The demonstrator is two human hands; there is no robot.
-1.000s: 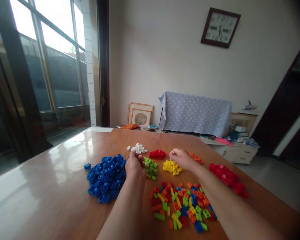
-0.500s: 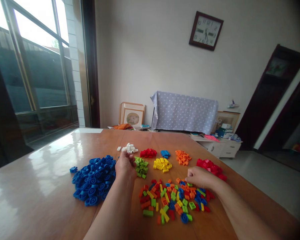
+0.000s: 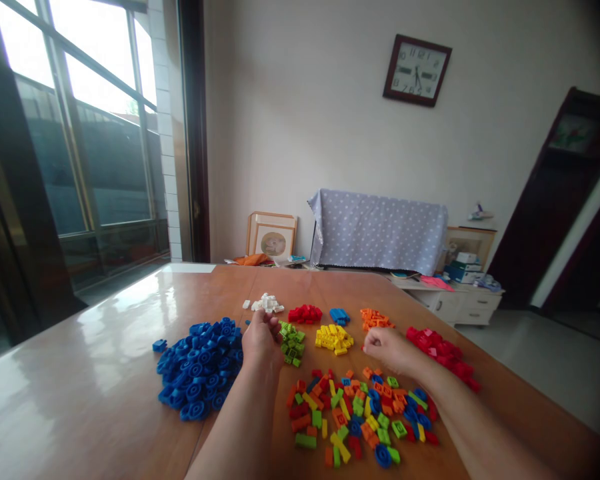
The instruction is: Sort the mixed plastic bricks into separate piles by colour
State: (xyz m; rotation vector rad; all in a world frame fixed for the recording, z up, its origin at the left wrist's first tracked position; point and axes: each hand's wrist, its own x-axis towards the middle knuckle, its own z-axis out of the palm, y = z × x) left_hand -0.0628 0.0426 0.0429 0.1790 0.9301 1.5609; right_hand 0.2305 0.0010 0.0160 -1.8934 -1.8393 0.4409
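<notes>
My left hand (image 3: 263, 338) is closed between the blue brick pile (image 3: 200, 367) and the green bricks (image 3: 292, 343), just in front of the white bricks (image 3: 267, 303); what its fingers hold, if anything, is hidden. My right hand (image 3: 386, 347) is closed in a pinch, with a tiny bit of orange-red at its fingertips, too small to name. It hovers between the yellow bricks (image 3: 334, 339) and the orange bricks (image 3: 376, 319), above the far edge of the mixed-colour bricks (image 3: 360, 413).
Red bricks (image 3: 305, 314), light blue bricks (image 3: 339, 316) and a larger red pile (image 3: 443, 353) stand on the brown table (image 3: 145, 427). Beyond are a cloth-covered object (image 3: 380, 230), a white cabinet (image 3: 475, 310) and a wall clock (image 3: 417, 71).
My right hand has moved away from the mixed bricks, up and left toward the orange and yellow piles. My left hand stays beside the green bricks. The whole view has shifted slightly.
</notes>
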